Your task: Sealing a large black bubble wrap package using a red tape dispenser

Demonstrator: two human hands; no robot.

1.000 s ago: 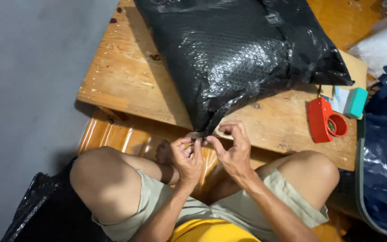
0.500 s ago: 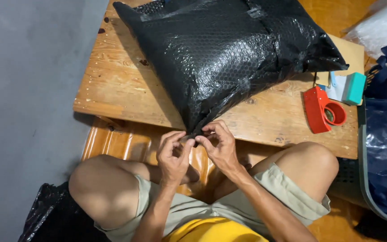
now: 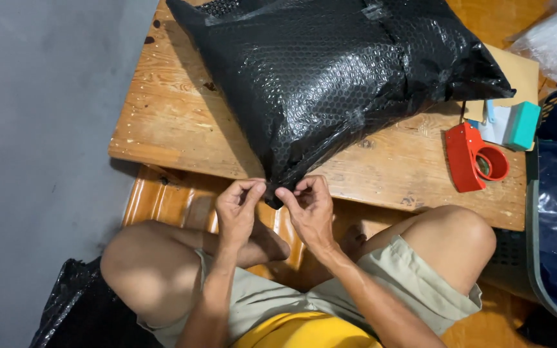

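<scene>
Pinching: both hands meet at the near corner of the black bubble-wrap parcel (image 3: pixel 330 77), where it hangs just past the table edge.
Left hand (image 3: pixel 238 209): thumb and fingers closed on the corner's tip, holding the wrap taut.
Right hand (image 3: pixel 311 209): fingertips also nipped on that corner, just beside the left, so the fold stays gathered.
Parcel: lies flat and diagonal on the low wooden table (image 3: pixel 169 122), its bulk bearing the weight so only the corner needs gripping.
Red tape dispenser (image 3: pixel 475 161): rests on the table to the person's right, near a teal box (image 3: pixel 522 125), within reach but untouched.
</scene>
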